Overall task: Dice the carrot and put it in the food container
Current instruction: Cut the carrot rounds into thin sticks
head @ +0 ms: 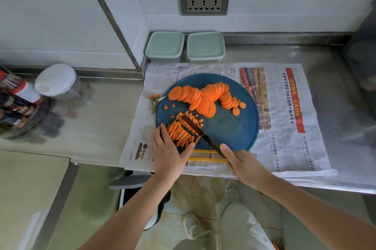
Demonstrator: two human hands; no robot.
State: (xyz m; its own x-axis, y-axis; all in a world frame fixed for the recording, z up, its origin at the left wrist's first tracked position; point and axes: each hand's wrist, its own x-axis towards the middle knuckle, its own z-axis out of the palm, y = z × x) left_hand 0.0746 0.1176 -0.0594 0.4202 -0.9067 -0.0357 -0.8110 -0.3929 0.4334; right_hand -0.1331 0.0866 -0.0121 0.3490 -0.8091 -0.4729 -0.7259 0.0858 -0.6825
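Two lidded tubs stand at the counter's [101, 119] back edge, left container [164, 47] just beside right container [206, 48], contents hidden. Carrot slices [203, 97], strips [179, 134] and dice [190, 117] lie on the blue board [230, 127]. Left grip [168, 154] presses straight-fingered on the strips; right grip [244, 165] is wrapped round the knife [193, 125].

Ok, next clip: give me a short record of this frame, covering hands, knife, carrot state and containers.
stage: dicing under way
left hand: steadies the carrot sticks on the cutting board
right hand: grips the knife, blade lying across the sticks
carrot: round slices fanned on the board's far side; dice around the blade tip
containers: left container and right container, both lidded, by the back wall
under board: newspaper
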